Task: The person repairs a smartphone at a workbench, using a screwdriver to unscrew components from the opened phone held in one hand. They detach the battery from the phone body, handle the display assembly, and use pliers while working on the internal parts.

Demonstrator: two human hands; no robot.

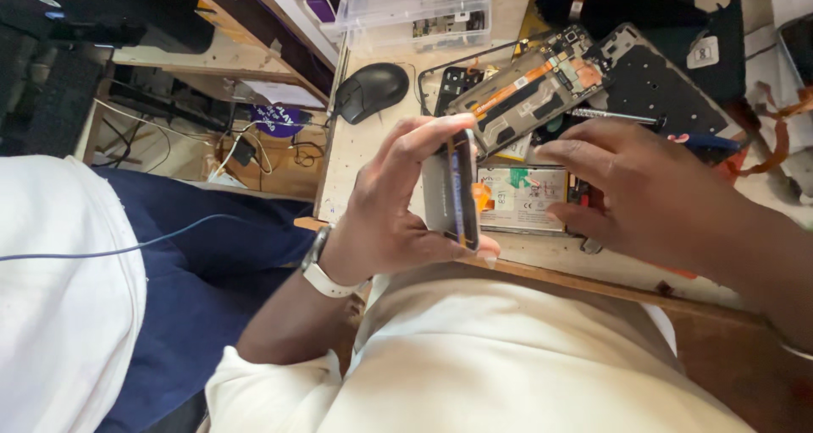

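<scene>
Cluttered with phone parts, the pale wooden tabletop fills the upper middle of the head view, with the person's lap in light cloth below it and a neighbour's dark blue trousers to the left.

The left hand, a white watch strap at its wrist, is closed around a slim phone held on edge just above the tabletop's near rim. Thumb and forefinger clamp its upper end, and the other fingers curl under its lower end.

Just right of the phone, the right hand is spread palm down and half open. Its fingertips rest on or just over a flat battery with a pale label, which lies on the tabletop beside the phone; whether it pinches anything I cannot tell.

Beyond the phone lies an opened phone chassis with an orange ribbon cable, and a black back frame sits to the right of that. A black computer mouse lies beyond the phone to the left, and a clear plastic parts box stands farther back.
</scene>
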